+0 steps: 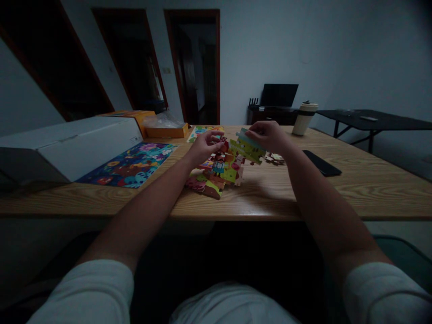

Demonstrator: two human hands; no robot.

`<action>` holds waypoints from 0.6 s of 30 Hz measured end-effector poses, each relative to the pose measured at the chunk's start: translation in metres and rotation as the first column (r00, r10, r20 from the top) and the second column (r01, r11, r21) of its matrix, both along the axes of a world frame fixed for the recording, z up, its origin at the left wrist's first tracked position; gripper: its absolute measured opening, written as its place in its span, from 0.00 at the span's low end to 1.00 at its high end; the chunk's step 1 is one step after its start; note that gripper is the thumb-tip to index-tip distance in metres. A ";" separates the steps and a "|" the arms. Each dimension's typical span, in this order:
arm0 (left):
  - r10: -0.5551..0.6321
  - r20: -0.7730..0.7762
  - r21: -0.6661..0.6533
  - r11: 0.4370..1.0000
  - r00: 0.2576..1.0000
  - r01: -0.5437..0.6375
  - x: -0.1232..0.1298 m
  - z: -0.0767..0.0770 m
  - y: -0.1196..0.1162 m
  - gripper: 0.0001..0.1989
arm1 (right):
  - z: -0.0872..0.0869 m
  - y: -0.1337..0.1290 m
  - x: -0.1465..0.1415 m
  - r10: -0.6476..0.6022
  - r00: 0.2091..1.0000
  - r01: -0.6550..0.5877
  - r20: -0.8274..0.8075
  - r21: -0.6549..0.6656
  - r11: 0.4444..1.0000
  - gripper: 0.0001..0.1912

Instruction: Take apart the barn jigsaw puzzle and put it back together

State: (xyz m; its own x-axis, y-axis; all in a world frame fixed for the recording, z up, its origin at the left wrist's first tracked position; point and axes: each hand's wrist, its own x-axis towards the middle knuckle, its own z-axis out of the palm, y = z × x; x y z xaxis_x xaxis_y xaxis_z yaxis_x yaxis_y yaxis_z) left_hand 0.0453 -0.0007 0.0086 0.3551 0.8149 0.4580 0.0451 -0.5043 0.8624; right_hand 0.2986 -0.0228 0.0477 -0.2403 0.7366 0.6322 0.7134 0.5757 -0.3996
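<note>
My right hand (270, 135) is closed on a green and pale blue section of jigsaw puzzle (249, 147), holding it tilted above the table by its upper edge. To its left, my left hand (206, 147) has its thumb and fingers curled around a reddish puzzle piece (223, 142); the exact grip is hard to make out in the dim light. Below both hands lies a partly joined jigsaw puzzle (229, 173) with colourful cartoon pictures. Its upper part is hidden by the hands and the held pieces. More loose puzzle pieces (275, 158) lie in a pile behind my right wrist.
On the left, a blue picture sheet (135, 164) lies beside a white box (84, 139). Behind are an orange box (167, 131) with clear plastic and another colourful sheet (199, 131). A phone (322, 163) and a cup (304, 119) stand right on the wooden table (364, 189).
</note>
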 end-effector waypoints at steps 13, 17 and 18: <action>0.061 -0.059 0.051 0.997 0.996 -0.058 0.004 -0.005 0.002 0.14 | -0.002 0.025 0.008 -0.060 0.997 0.064 0.051 -0.087 0.994 0.21; 0.107 -0.110 0.084 0.992 0.988 -0.098 0.005 -0.003 -0.002 0.14 | -0.011 0.028 0.010 -0.044 0.997 0.035 -0.061 -0.146 0.989 0.22; 0.116 -0.122 0.089 0.990 0.986 -0.105 0.005 -0.003 -0.001 0.14 | -0.015 0.029 0.012 -0.044 0.993 0.026 -0.106 -0.160 0.987 0.22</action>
